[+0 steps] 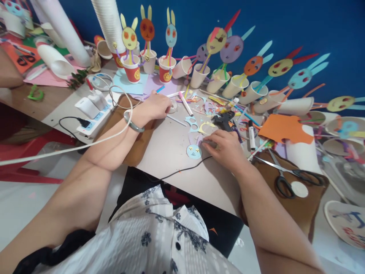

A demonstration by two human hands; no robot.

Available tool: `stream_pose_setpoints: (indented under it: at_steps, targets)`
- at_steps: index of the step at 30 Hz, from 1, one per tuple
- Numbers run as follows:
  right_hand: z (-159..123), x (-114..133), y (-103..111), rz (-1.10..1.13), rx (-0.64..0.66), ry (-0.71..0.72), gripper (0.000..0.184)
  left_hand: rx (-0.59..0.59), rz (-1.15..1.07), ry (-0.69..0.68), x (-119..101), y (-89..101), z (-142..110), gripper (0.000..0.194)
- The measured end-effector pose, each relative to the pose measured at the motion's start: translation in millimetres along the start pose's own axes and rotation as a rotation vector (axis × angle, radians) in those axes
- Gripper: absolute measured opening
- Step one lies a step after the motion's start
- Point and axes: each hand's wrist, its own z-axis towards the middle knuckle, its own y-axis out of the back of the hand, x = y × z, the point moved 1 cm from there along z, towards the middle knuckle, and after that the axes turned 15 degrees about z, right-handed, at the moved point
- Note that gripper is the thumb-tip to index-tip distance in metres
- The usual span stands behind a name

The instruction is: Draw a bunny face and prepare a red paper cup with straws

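A light-blue paper rabbit head (194,151) with a drawn face and purple ears lies flat on the table before me. My right hand (224,147) is closed, its thumb and fingertips at the edge of one purple ear. Just beyond that hand lies a black glue gun (224,121), its dark cord running toward me. My left hand (156,105), with a bangle on the wrist, rests farther back with its fingers curled down beside a small clear round thing (172,106). Whatever those fingers hold is hidden. A pink marker (186,103) lies to its right.
Paper cups (132,70) carrying rabbit figures line the blue wall. Paper scraps (207,127) litter the table's middle. Scissors (282,175) lie on a brown mat (296,209) at right. A power strip (97,118) with a white cable stands left.
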Motion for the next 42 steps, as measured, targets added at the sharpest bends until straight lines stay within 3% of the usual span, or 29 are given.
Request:
stream_pose_setpoints:
  at_steps: [7, 15, 22, 31, 35, 42]
  targets:
    - [0.9, 0.1, 0.1, 0.008, 0.047, 0.018, 0.018, 0.037, 0.059, 0.033, 3.4, 8.9, -10.0, 0.027]
    - [0.1, -7.1, -0.3, -0.007, 0.006, 0.007, 0.017, 0.051, 0.001, 0.001, 24.3, 21.4, -11.8, 0.019]
    - [0.2, -5.5, 1.0, -0.002, -0.001, 0.019, 0.018, 0.152, 0.065, -0.041, 20.1, 12.0, -6.4, 0.021]
    - [0.9, -1.5, 3.0, 0.009, -0.002, 0.009, 0.019, 0.093, 0.059, -0.105, 18.5, -7.9, 4.7, 0.015]
    - [1.7, 0.0, 1.7, 0.009, 0.018, 0.018, 0.018, 0.07, 0.095, -0.049, 13.6, -11.8, 6.1, 0.021]
    - [1.9, 2.7, -0.4, 0.028, 0.049, 0.035, 0.016, 0.117, 0.081, -0.055, 12.6, -13.5, 8.2, 0.021]
